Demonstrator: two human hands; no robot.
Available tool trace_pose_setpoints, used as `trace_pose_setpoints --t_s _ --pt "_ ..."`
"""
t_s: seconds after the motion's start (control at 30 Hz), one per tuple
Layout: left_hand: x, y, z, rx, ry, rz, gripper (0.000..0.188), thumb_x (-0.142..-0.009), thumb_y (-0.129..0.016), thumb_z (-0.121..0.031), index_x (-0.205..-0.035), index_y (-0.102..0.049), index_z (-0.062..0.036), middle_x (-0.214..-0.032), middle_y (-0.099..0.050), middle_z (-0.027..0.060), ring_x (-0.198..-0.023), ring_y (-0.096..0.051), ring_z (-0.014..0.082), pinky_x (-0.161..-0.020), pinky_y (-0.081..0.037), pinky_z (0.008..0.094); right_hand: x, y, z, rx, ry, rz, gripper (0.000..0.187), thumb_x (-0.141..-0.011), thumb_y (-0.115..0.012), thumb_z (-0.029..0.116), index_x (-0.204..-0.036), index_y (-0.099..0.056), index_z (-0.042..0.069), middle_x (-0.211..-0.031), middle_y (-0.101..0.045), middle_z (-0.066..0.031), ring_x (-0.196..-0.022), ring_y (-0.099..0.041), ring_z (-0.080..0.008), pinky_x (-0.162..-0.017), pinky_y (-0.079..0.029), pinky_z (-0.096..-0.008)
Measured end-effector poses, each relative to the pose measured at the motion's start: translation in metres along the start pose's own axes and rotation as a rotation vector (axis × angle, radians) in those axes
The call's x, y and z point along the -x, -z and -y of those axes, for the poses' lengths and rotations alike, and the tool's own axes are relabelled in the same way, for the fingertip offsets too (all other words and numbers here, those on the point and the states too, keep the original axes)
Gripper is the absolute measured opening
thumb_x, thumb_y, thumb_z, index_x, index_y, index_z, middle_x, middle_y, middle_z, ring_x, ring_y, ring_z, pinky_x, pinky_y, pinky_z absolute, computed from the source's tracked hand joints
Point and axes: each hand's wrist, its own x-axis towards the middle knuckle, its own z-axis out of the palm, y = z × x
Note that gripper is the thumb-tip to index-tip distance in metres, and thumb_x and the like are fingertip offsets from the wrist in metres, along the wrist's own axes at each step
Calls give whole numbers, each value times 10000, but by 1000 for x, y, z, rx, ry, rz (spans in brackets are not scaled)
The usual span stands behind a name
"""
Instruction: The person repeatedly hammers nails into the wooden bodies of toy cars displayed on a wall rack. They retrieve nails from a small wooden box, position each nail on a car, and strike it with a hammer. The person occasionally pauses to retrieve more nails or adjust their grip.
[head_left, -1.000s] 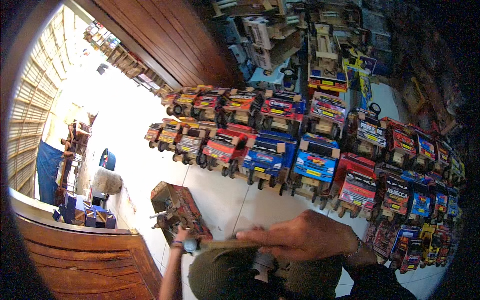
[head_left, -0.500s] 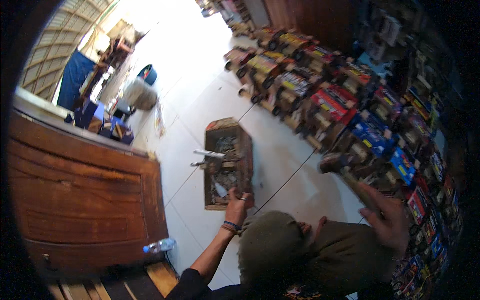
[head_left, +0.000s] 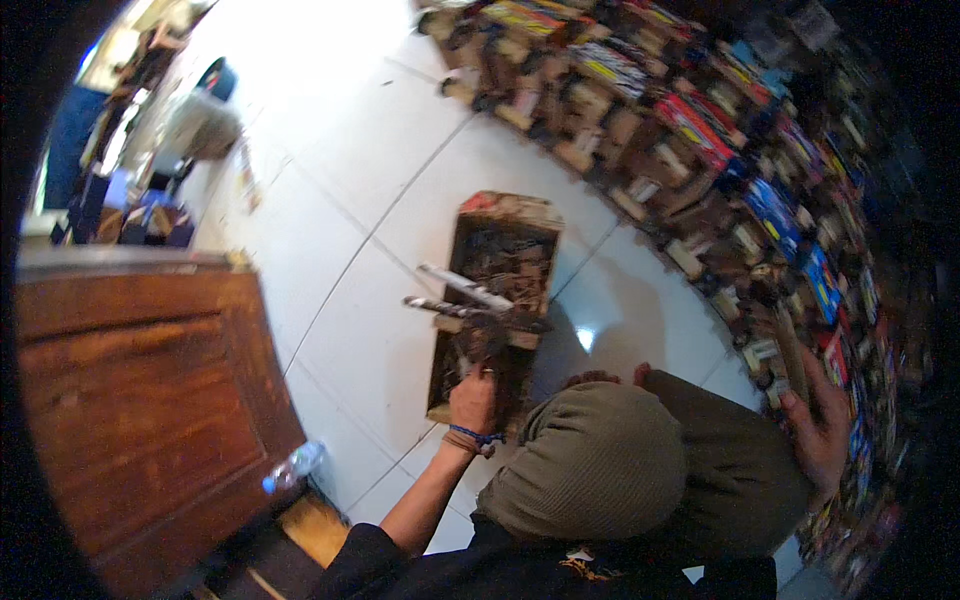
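Observation:
A long wooden box (head_left: pixel 551 270) stands on the floor before me, filled with dark small pieces too blurred to name. Two light-coloured rod-like handles (head_left: pixel 466 287) stick out over its left side. My left hand (head_left: pixel 474 402) reaches into the near part of the box, beside a dark lump; its fingertips are smeared, so whether they grip anything is unclear. Out to the right, my right hand (head_left: pixel 822 430) is closed round the wooden handle of a hammer (head_left: pixel 790 350). The hammer's head blurs into the toys behind it.
Rows of colourful wooden toy trucks (head_left: pixel 690 130) fill the right side. A brown wooden door panel (head_left: pixel 150 390) lies at the left, with a plastic bottle (head_left: pixel 296 466) at its corner. A stuffed pale sack (head_left: pixel 200 125) and a blue bucket (head_left: pixel 217 78) stand at far left.
My left hand has moved from the box's near rim further into it. The right hand and hammer have shifted right, toward the trucks. The whole view has turned.

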Motion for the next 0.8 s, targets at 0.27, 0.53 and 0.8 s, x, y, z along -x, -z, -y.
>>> trace_pose_setpoints --t_s 0.27,0.53,0.8 --pt "-28 -43 33 41 -102 -60 236 -833 -664 -224 -1009 -673 -66 -908 -661 170 -824 -648 351 -684 -541 434 69 13 1 -170 -256 -161 478 -903 -642 162 -1341 -539 1 -1179 -663 -193 -1074 -656 -261 -928 -480 -352" --pt "-45 -39 49 -140 -449 -320 365 -832 -690 -150 -1172 -643 -26 -1083 -689 142 -936 -654 311 -834 -527 414 96 13 -42 -72 -274 -315 457 -919 -649 203 -1342 -558 57 -1063 -690 -187 -922 -699 -313 -797 -523 -361" --pt "-47 -25 7 -139 -360 -250 346 -865 -687 -173 -1184 -633 -49 -1161 -641 182 -1020 -629 329 -882 -514 460 108 36 -109 -41 -91 -151 457 -966 -572 319 -1404 -519 197 -1091 -685 -137 -816 -671 -331 -726 -530 -415"
